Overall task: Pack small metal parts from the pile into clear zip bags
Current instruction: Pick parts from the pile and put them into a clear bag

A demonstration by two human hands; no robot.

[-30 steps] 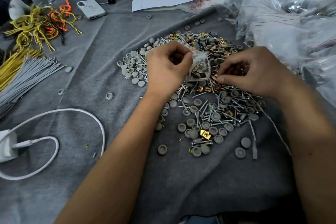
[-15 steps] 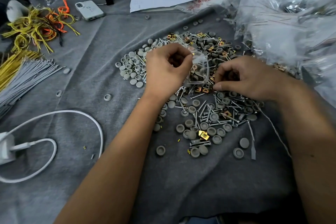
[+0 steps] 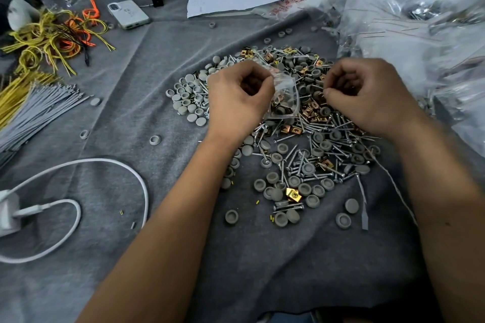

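While parts sit mid-frame: left hand (image 3: 237,98) pinches zip bag (image 3: 284,97) mouth, bag hanging over pile (image 3: 301,139). Right hand (image 3: 367,92) curled, pinching something small; cannot tell what. Keep mouth wide, drop parts in close above it.

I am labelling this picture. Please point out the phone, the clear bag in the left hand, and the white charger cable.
phone (image 3: 129,14): head view, its back.
clear bag (image 3: 284,97): head view, filled lower part.
white charger cable (image 3: 143,186): head view, loop's right bend.

Zip bag (image 3: 284,97) between both hands, over the pile (image 3: 301,144) (phone (image 3: 128,14) far-left).
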